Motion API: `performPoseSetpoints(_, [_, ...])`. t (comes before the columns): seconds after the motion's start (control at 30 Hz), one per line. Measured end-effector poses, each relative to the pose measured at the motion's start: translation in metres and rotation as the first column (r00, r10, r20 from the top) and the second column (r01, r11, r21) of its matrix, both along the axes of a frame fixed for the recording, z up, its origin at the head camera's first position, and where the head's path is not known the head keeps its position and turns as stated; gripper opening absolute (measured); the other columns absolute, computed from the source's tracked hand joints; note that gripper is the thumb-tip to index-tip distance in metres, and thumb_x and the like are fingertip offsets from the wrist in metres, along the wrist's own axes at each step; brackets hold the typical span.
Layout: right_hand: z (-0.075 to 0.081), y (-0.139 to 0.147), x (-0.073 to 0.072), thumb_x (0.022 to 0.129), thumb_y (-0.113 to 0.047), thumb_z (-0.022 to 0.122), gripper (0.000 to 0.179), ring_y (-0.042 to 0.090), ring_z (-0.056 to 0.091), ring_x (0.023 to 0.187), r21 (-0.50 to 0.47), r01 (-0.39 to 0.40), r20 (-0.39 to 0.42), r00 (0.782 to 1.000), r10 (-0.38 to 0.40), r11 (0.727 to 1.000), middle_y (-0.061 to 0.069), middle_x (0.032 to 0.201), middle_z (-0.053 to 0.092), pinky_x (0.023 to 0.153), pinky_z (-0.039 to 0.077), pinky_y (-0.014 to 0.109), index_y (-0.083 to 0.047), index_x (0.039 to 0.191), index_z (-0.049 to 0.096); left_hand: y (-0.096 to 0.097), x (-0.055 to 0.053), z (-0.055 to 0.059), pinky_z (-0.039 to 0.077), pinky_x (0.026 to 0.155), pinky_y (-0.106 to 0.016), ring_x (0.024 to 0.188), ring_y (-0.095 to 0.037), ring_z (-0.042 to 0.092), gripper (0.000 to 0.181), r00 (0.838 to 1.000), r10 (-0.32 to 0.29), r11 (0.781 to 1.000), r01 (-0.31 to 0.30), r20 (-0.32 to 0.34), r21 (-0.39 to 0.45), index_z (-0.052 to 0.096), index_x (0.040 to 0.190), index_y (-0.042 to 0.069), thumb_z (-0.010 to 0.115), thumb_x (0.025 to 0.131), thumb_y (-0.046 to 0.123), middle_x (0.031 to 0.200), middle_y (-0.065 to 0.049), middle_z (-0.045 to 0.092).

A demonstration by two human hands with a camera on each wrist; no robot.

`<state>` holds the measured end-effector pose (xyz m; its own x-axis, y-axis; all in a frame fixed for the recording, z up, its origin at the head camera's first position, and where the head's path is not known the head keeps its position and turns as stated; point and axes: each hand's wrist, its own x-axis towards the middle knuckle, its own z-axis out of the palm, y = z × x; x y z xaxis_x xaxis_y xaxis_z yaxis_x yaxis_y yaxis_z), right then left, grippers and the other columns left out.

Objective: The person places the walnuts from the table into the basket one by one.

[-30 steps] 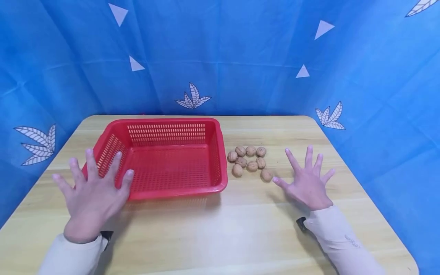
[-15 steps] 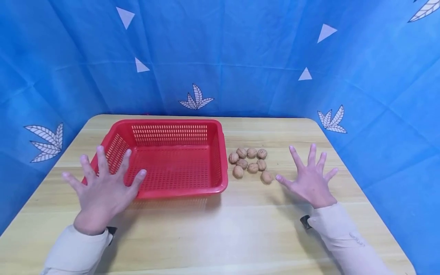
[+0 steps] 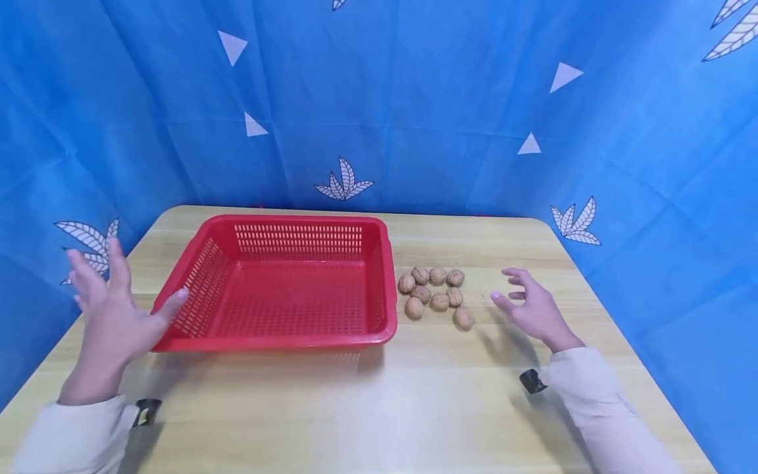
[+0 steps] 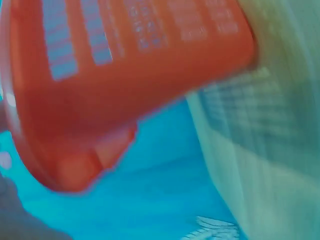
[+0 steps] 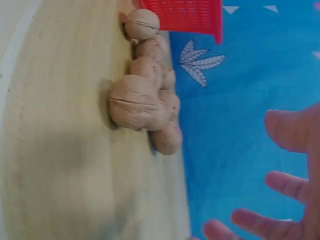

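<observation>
A red plastic basket point(image 3: 290, 342) with slotted walls stands on the left half of the table, with nothing inside. Several walnuts point(image 3: 439, 301) lie in a loose cluster just right of it. My left hand point(image 3: 112, 322) is raised at the basket's near left corner, thumb spread toward the rim, holding nothing. Its wrist view is blurred and shows the basket wall point(image 4: 150, 75) close up. On the other side, my right hand point(image 3: 535, 313) hovers right of the walnuts, fingers loosely bent. Between its thumb and fingers there is nothing, and the nearest walnut point(image 5: 132, 102) is apart from them.
The pale wooden table point(image 3: 379, 421) has rounded far corners. A blue cloth point(image 3: 391, 99) with leaf and triangle prints hangs behind it and at both sides. Black bands point(image 3: 533, 381) sit at the wrists, below the light sleeves.
My left hand has moved left, off its place over the basket's corner, and turned sideways. The right hand's spread fingers have bent and turned toward the walnuts. The head view has tilted slightly up.
</observation>
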<state>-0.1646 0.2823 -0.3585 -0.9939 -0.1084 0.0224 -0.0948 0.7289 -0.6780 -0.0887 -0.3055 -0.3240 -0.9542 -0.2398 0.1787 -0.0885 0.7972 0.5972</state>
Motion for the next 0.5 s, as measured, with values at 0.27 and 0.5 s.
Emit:
performPoseSetpoints(0.27, [-0.018,-0.012,-0.017,0.094,-0.031,0.061,0.059,0.045,0.054,0.113,-0.054,-0.065,0.153,0.986,0.072,0.996,0.029,0.131,0.050,0.091,0.048,0.053,-0.003,0.141,0.039,-0.026,-0.021,-0.021,0.009,0.107,-0.068,0.138,-0.042,-0.026,0.102,0.955,-0.278,0.871,0.205,0.103,0.446,-0.035,0.137,0.046,0.058,0.096,0.032,0.153,-0.001,-0.035])
performPoseSetpoints(0.5, [-0.026,-0.019,-0.022,0.091,-0.025,0.067,0.054,0.030,0.063,0.091,-0.122,-0.090,0.244,0.963,0.118,0.988,0.023,0.115,0.057,0.080,0.054,0.043,0.000,0.134,0.045,-0.027,-0.028,-0.034,0.052,0.082,-0.021,0.143,-0.037,0.000,0.096,0.931,-0.343,0.745,0.186,0.128,0.641,-0.020,0.144,0.049,0.056,0.098,0.016,0.160,-0.005,-0.019])
